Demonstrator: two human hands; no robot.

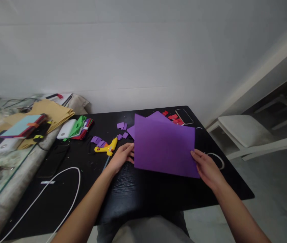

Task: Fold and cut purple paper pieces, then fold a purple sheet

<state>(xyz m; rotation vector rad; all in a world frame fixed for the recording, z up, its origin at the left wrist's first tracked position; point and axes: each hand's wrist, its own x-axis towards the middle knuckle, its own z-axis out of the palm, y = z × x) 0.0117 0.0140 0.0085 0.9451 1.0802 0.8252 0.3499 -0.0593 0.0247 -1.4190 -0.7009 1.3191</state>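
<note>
A large purple sheet [165, 146] is held up over the black table, between my two hands. My left hand [123, 156] is at its left edge, fingers partly behind the sheet. At the right edge my right hand [206, 166] pinches the sheet, the fingers partly hidden behind it. Behind it another purple sheet [158, 116] shows in part. A yellow glue gun [107, 147] lies just beyond my left hand, with small purple pieces [120, 125] around it. Small red pieces [175, 118] lie at the back right, beside a phone [184, 116].
On the black table [123, 202] a white cable [78, 189] loops at the left. Green pieces [78, 126] and a white device [66, 129] sit farther back. A cluttered glass surface is at far left; a white chair [237, 128] stands right.
</note>
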